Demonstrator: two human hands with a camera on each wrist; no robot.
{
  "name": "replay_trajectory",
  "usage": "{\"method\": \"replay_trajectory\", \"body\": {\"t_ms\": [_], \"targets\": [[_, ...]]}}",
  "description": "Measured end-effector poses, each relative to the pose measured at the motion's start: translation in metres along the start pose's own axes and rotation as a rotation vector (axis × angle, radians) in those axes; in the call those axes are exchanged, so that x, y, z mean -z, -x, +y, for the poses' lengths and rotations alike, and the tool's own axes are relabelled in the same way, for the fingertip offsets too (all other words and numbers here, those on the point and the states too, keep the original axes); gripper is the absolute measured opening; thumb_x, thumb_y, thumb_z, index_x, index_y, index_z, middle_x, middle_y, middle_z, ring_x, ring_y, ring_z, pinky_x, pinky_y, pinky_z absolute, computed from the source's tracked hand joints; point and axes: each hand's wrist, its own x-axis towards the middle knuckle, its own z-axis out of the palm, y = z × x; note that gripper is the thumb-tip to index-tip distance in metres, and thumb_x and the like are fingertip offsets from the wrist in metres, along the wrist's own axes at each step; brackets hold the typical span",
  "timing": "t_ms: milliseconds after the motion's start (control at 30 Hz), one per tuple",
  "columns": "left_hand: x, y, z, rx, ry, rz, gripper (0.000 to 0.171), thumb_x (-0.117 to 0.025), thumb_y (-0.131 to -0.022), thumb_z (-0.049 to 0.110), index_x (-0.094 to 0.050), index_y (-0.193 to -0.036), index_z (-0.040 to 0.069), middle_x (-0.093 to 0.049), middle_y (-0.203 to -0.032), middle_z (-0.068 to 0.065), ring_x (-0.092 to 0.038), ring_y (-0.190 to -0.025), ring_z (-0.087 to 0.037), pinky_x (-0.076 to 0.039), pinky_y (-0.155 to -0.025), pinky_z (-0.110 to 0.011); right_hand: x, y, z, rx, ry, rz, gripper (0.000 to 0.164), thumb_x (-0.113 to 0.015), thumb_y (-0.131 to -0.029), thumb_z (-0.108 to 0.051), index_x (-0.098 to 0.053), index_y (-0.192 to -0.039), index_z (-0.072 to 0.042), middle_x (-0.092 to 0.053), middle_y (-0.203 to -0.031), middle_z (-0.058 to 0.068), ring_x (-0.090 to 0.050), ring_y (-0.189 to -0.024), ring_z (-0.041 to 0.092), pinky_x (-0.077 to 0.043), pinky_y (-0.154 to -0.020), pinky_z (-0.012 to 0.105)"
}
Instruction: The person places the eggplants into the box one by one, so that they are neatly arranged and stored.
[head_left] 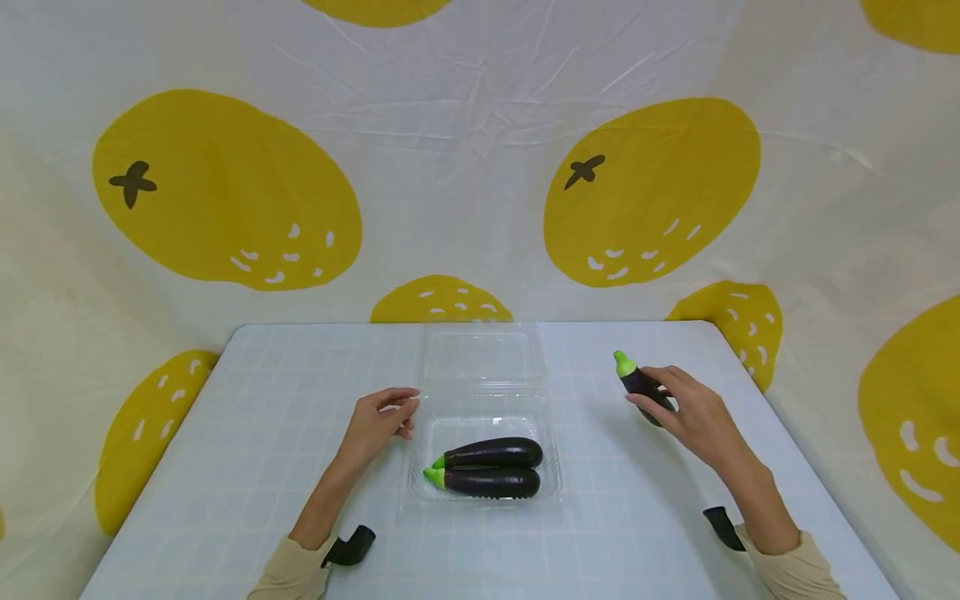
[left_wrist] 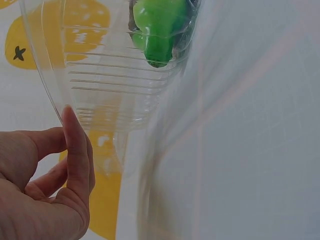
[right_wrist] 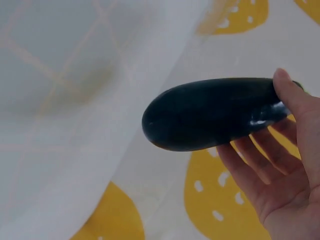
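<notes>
An eggplant (head_left: 640,383) with a bright green stem end is in my right hand (head_left: 693,412), above the table's right side. In the right wrist view, thumb and fingers grip the dark eggplant (right_wrist: 210,115) near its stem end, its rounded end sticking out. Two more eggplants (head_left: 495,452) lie side by side in an open clear plastic container (head_left: 555,450), green ends to the left. My left hand (head_left: 381,423) is at the container's far left corner. The left wrist view shows thumb and index finger pinching the rim of the container (left_wrist: 112,82).
The container's hinged lid (head_left: 480,354) lies folded back toward the table's far edge. A pale checked cloth covers the table (head_left: 300,367). Behind it hangs a white curtain (head_left: 450,167) with large yellow fruit prints. Black straps (head_left: 351,546) show at both wrists.
</notes>
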Motion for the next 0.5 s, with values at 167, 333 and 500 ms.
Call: {"method": "replay_trajectory", "body": {"t_ms": [167, 333, 500], "targets": [[0.0, 0.0, 0.0, -0.006, 0.006, -0.006, 0.032, -0.07, -0.099, 0.012, -0.068, -0.127, -0.004, -0.068, -0.106, -0.023, -0.065, -0.066, -0.018, -0.059, -0.063, -0.024, -0.004, -0.005, -0.007, 0.044, -0.017, 0.012, 0.048, -0.09, -0.077, -0.009, -0.069, -0.12, -0.003, -0.071, -0.106, 0.009, -0.07, -0.086, 0.023, -0.062, -0.067, 0.042], [0.0, 0.0, 0.001, -0.012, 0.001, -0.003, 0.031, -0.07, -0.099, 0.012, -0.068, -0.126, -0.004, -0.067, -0.106, -0.023, -0.065, -0.066, -0.017, -0.059, -0.063, -0.024, -0.009, -0.01, -0.015, 0.068, -0.03, 0.012, 0.048, -0.091, -0.077, -0.011, -0.07, -0.12, -0.003, -0.07, -0.105, 0.008, -0.069, -0.085, 0.022, -0.062, -0.067, 0.042], [0.0, 0.001, 0.002, -0.009, -0.001, -0.002, 0.032, -0.07, -0.099, 0.012, -0.068, -0.127, -0.004, -0.067, -0.107, -0.023, -0.065, -0.066, -0.016, -0.059, -0.063, -0.023, -0.012, -0.015, -0.026, 0.083, -0.049, -0.002, 0.048, -0.09, -0.078, -0.013, -0.07, -0.12, -0.004, -0.07, -0.107, 0.008, -0.069, -0.085, 0.021, -0.062, -0.067, 0.039]]}}
